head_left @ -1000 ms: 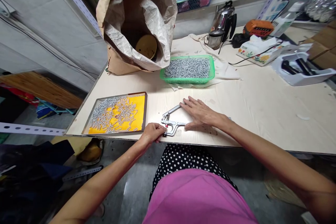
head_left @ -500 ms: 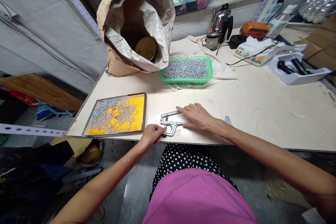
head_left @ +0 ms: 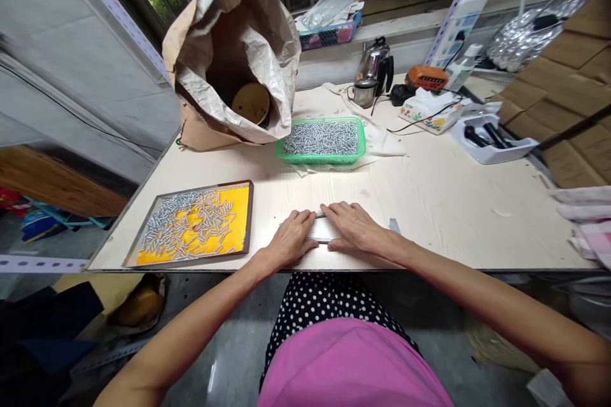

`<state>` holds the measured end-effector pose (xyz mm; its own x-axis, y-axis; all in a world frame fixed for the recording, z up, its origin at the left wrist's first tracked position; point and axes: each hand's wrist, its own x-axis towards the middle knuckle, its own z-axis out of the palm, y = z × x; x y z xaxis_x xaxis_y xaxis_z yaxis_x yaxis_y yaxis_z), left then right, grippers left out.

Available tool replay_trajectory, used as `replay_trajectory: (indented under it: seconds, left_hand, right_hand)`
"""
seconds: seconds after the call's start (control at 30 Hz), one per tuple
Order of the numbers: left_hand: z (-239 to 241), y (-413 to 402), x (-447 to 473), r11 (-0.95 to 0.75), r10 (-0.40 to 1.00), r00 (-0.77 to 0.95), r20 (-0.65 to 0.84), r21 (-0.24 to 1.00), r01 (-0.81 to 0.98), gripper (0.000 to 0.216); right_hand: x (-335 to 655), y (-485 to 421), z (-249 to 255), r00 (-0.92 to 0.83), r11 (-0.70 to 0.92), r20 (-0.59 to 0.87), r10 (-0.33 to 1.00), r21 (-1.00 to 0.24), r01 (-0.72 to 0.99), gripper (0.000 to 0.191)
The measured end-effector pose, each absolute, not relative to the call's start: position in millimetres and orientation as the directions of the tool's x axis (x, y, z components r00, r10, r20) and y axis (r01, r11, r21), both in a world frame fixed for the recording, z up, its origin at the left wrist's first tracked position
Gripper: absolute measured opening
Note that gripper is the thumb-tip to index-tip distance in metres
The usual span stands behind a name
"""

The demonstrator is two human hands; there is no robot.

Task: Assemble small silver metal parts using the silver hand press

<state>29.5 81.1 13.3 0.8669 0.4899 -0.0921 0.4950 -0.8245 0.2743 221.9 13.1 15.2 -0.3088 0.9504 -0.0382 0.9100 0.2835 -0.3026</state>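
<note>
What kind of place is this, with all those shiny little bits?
Probably a small workshop. The green basket and yellow-lined tray are full of little metal pieces, and the left hand and right hand hold a metal tool at the worktable.

Pale wood-grained bench top (head_left: 453,203) carries, near its front edge, a shallow yellow-lined tray (head_left: 249,216) and, to its right, a partly hidden metal hand tool (head_left: 322,241). Farther back: open sack (head_left: 205,127), pale cloth (head_left: 389,145) under green basket (head_left: 319,159), tissue pack (head_left: 432,111), white holder (head_left: 510,151).
</note>
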Motion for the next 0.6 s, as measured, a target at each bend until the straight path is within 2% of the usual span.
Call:
replay_trajectory:
  seconds: [0.13,0.27,0.37,0.43,0.6]
  left_hand:
    - [17,81,36,-0.85,0.455,0.885,-0.099,0.247,0.464,0.056]
    - [17,84,44,-0.863,0.411,0.904,-0.116,0.27,0.427,0.036]
    - [13,86,47,-0.841,0.442,0.891,-0.103,0.299,0.452,0.028]
    - [9,86,49,-0.824,0.476,0.876,-0.074,0.312,0.474,0.031]
    - [4,89,50,-0.811,0.501,0.865,-0.03,0.333,0.481,0.037]
  right_hand:
    - [224,8,22,-0.322,0.297,-0.028,0.946,-0.316,0.901,0.049]
    - [222,7,22,-0.303,0.276,-0.034,0.953,-0.32,0.906,0.029]
    - [221,12,13,-0.286,0.266,-0.03,0.958,-0.29,0.919,0.015]
    - [222,16,6,-0.29,0.275,-0.013,0.957,-0.28,0.92,0.014]
    - [226,19,0,-0.306,0.293,0.012,0.952,-0.324,0.9,0.025]
